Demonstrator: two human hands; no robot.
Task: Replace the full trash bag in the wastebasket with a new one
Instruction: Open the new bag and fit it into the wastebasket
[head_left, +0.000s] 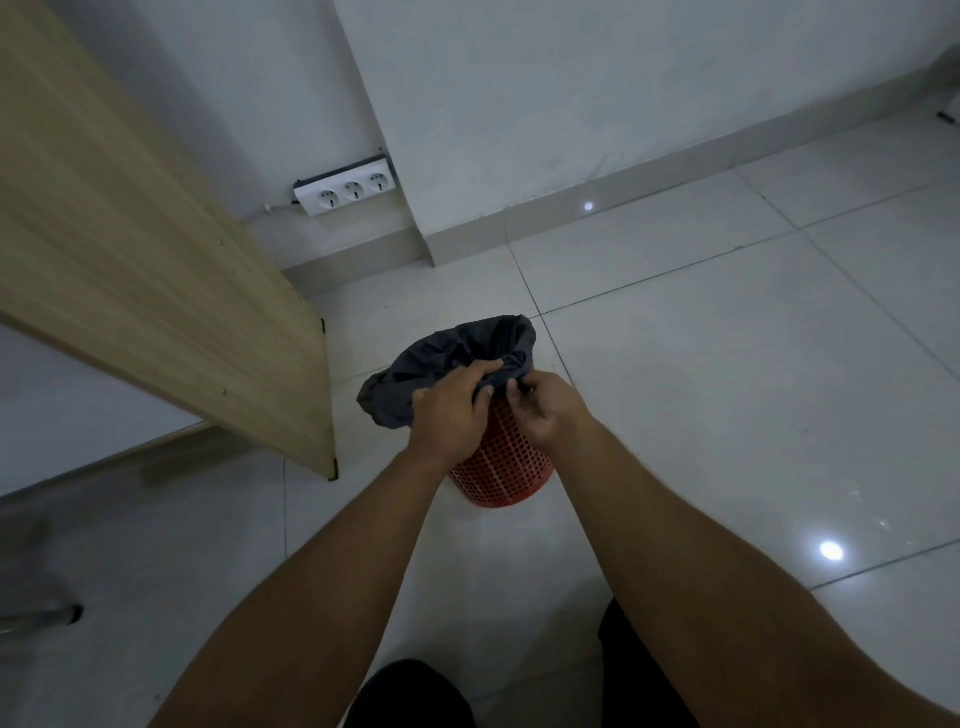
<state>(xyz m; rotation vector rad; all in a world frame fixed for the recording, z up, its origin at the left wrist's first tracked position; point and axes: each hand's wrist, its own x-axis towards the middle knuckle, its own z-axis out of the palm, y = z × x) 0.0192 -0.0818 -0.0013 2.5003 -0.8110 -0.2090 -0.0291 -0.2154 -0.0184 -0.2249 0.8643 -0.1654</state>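
Wastebasket (501, 462) stands upright on the floor tiles (701, 364) right below you; your left hand (451, 410) and right hand (545, 410) both pinch the black trash bag (447, 353) at the near rim, its mouth opening away from you

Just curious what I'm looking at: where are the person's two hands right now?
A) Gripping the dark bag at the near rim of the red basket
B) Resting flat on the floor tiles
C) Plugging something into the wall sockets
A: the left hand and right hand both pinch the dark bag at the near rim of the red basket.
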